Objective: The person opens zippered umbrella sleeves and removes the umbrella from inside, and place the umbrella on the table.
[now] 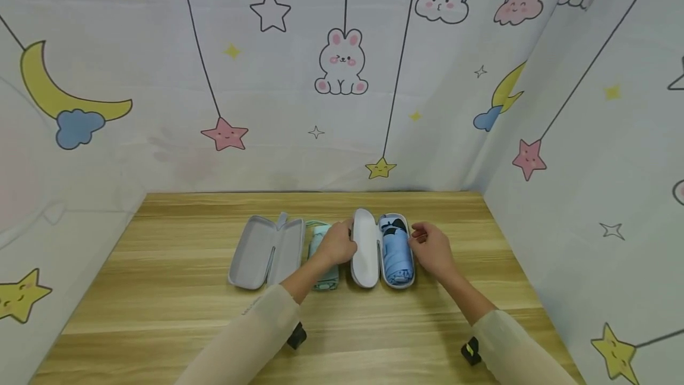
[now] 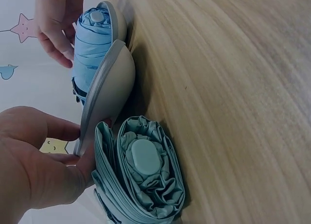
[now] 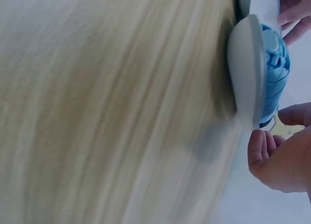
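Observation:
In the head view, a white hard case (image 1: 366, 254) stands open, with a folded blue umbrella (image 1: 398, 254) lying in its right half. My left hand (image 1: 338, 243) pinches the left half's outer edge between thumb and fingers, and the left wrist view shows that half tilted up. At the case's right side is my right hand (image 1: 431, 249), its fingers loosely bent and holding nothing. Those fingers are close to the rim; whether they touch it I cannot tell. Beneath my left hand and partly hidden by it lies a folded green umbrella (image 2: 146, 161).
Further left, a grey hard case (image 1: 251, 254) lies spread open on the wooden table (image 1: 176, 266). A patterned cloth (image 1: 288, 106) hangs behind the table and along its sides.

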A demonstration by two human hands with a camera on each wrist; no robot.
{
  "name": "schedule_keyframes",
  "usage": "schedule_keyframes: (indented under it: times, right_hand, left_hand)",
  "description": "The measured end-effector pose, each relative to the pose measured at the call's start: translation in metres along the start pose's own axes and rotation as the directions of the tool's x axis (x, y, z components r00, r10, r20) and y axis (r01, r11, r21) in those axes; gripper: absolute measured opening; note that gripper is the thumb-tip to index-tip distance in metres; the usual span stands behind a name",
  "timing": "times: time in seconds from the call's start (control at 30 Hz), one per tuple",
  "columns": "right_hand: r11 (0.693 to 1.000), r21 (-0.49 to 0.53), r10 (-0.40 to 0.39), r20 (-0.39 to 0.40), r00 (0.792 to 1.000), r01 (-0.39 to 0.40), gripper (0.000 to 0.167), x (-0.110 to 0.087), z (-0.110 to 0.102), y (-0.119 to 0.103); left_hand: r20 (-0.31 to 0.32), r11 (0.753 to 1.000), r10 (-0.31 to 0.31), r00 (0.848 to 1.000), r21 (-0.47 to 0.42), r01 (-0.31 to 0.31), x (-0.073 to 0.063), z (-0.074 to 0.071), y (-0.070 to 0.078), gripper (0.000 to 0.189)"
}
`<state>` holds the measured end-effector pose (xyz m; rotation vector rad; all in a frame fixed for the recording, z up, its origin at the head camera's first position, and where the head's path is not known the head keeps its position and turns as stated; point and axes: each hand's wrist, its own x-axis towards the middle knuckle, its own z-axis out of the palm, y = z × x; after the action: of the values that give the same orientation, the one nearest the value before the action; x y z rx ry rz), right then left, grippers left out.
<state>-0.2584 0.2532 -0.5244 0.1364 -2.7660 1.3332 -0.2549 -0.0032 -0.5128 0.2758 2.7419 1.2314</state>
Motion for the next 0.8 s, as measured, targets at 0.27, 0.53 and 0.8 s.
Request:
schedule_keyframes:
  times: [0.27, 0.53, 0.8]
  right_hand:
    - [0.999, -0.006, 0.043, 0.053, 0.998, -0.043, 0.045, 0.000, 0.002, -0.013]
    - [0.997, -0.035, 0.074, 0.105, 0.992, -0.071, 0.055, 0.000, 0.003, -0.021]
    - [0.990, -0.119, 0.093, 0.140, 0.986, -0.077, 0.065, 0.000, 0.003, -0.023]
  left_hand:
    - [0.022, 0.998, -0.006, 1.000, -0.066, 0.007, -0.002, 0.000, -0.001, 0.070]
    - [0.028, 0.998, -0.037, 0.999, -0.050, 0.038, -0.001, 0.001, 0.000, 0.072]
    - [0.019, 0.999, -0.028, 0.999, -0.037, 0.028, -0.003, -0.002, 0.002, 0.071]
